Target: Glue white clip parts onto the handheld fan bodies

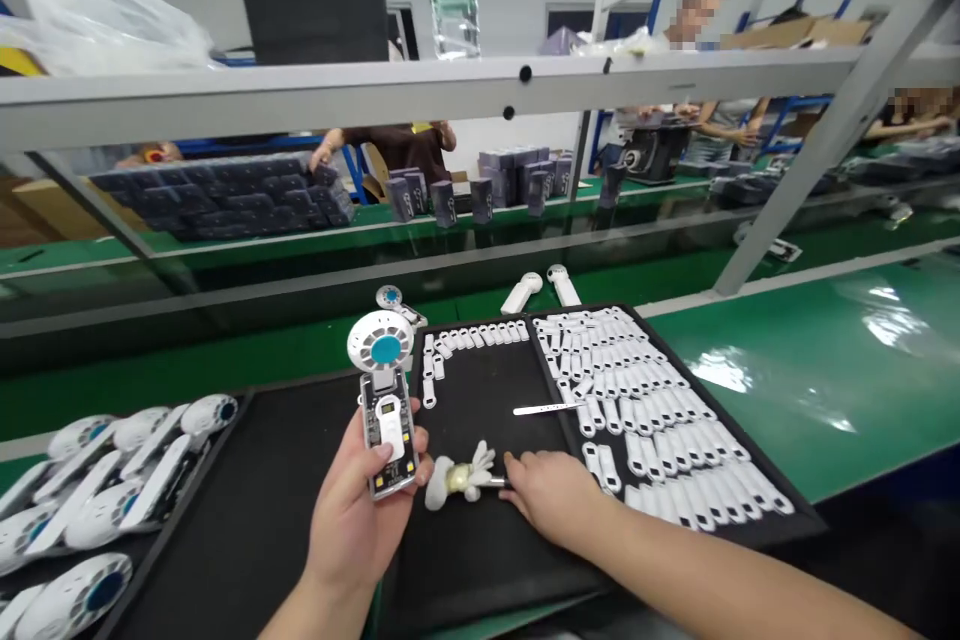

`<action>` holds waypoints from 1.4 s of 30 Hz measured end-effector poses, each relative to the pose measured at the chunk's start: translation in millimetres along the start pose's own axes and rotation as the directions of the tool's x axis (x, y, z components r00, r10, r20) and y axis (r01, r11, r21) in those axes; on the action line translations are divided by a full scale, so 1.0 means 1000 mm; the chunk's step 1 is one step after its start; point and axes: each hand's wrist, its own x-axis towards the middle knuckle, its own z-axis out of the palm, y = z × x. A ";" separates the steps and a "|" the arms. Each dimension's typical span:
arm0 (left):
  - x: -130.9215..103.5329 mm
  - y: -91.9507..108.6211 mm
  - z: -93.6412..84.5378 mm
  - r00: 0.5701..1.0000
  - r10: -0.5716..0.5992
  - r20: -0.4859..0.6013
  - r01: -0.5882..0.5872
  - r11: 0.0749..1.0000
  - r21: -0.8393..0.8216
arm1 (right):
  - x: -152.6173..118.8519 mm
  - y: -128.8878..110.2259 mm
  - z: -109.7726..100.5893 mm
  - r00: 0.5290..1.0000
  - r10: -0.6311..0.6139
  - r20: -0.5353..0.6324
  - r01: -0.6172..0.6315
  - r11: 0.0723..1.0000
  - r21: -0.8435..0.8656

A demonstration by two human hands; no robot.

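Note:
My left hand [367,495] is closed around a small handheld fan [381,345] held upright. Its round white head has a blue centre, and its handle shows a circuit board with a small white cover piece [390,425] under my thumb. My right hand [551,495] rests low over the black tray [487,575], its fingers closed at the thin end of a white, petal-like object with a yellowish middle [459,478]. What this object is, I cannot make out. White tweezers [546,409] lie above my right hand, across the divide to the neighbouring tray.
Rows of small white pieces [660,400] fill the right tray. White fans [97,510] lie in a tray at left; two white parts [523,292] lie behind. A metal shelf beam [300,105] crosses above. People work beyond, near stacked dark boxes [232,195].

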 end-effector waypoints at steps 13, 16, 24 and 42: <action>-0.012 0.006 -0.032 0.996 0.036 -0.085 -0.040 0.998 -0.058 | -0.018 -0.009 0.003 0.991 -0.086 0.100 0.086 0.996 0.005; -0.006 0.001 -0.036 0.999 -0.010 -0.042 0.006 0.996 -0.086 | -0.030 -0.010 0.014 0.987 -0.120 0.107 0.120 0.993 0.009; 0.013 -0.001 -0.041 0.991 -0.097 0.088 0.100 0.994 -0.033 | -0.042 -0.007 0.030 0.975 -0.124 -0.186 0.127 0.992 0.007; 0.057 -0.016 -0.044 0.960 -0.276 0.044 0.262 0.944 0.203 | -0.035 -0.012 0.012 0.987 -0.084 -0.137 0.095 0.993 0.077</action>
